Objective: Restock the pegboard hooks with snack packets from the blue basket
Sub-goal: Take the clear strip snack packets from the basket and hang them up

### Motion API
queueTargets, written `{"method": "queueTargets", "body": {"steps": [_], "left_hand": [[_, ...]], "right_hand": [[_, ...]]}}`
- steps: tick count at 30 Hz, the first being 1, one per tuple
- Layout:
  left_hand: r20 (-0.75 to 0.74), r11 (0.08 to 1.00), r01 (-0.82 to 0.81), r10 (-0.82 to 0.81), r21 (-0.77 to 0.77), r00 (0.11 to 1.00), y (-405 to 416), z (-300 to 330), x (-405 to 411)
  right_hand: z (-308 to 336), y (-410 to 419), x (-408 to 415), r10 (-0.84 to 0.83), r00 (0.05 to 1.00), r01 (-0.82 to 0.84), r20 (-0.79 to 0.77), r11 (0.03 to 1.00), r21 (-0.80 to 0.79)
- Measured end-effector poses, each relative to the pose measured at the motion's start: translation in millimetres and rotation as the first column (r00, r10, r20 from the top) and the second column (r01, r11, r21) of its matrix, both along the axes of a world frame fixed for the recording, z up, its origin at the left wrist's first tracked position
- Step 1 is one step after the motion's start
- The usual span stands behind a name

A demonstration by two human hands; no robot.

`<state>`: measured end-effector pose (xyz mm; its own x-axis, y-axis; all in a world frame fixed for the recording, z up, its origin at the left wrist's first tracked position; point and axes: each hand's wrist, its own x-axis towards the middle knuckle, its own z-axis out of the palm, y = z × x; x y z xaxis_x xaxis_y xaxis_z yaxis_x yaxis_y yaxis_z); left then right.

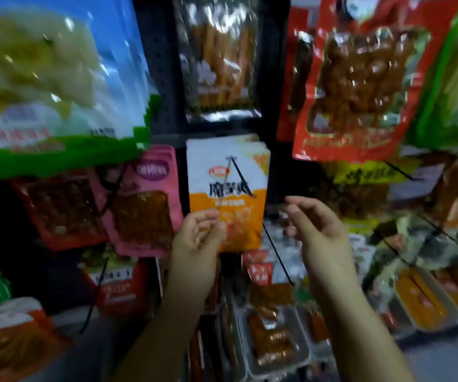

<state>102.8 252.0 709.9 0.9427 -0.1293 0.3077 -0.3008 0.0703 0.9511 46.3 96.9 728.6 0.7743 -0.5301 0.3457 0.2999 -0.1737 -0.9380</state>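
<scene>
A stack of white and orange snack packets hangs on a black pegboard hook at the centre of the rack. My left hand is at the lower left corner of the front packet, thumb and fingers curled against it. My right hand hovers just right of the stack with loosely bent fingers and nothing in it. The blue basket is out of sight. The image is blurred, so I cannot tell how firm the left hand's grip is.
Pink packets hang left of the stack, a clear packet of brown sticks above it, red packets upper right. A big pale packet fills the upper left. Another bare hook juts out below. Trays of sausage packs lie underneath.
</scene>
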Motion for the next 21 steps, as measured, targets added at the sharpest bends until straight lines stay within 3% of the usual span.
{"method": "queueTargets", "body": {"steps": [7, 13, 18, 21], "left_hand": [[-0.261, 0.960, 0.211, -0.160, 0.182, 0.952, -40.0, -112.4, -73.7], [-0.512, 0.856, 0.459, -0.290, 0.239, 0.809, -88.4, -236.5, -128.9], [-0.691, 0.777, 0.552, -0.219, 0.304, 0.689, -145.0, -387.0, -162.6], [-0.776, 0.763, 0.556, -0.116, 0.330, 0.620, -180.2, -495.7, -186.7]], "right_hand": [[-128.0, -32.3, -100.3, -0.161, 0.949, 0.186, -0.272, 0.980, 0.070], [-265.4, -92.5, -165.6, -0.195, 0.800, 0.318, -0.568, 0.940, 0.126], [-408.3, -152.3, -210.4, -0.123, 0.630, 0.378, -0.767, 0.911, 0.164], [-511.8, -183.3, -235.5, -0.005, 0.504, 0.314, -0.864, 0.932, 0.178]]}}
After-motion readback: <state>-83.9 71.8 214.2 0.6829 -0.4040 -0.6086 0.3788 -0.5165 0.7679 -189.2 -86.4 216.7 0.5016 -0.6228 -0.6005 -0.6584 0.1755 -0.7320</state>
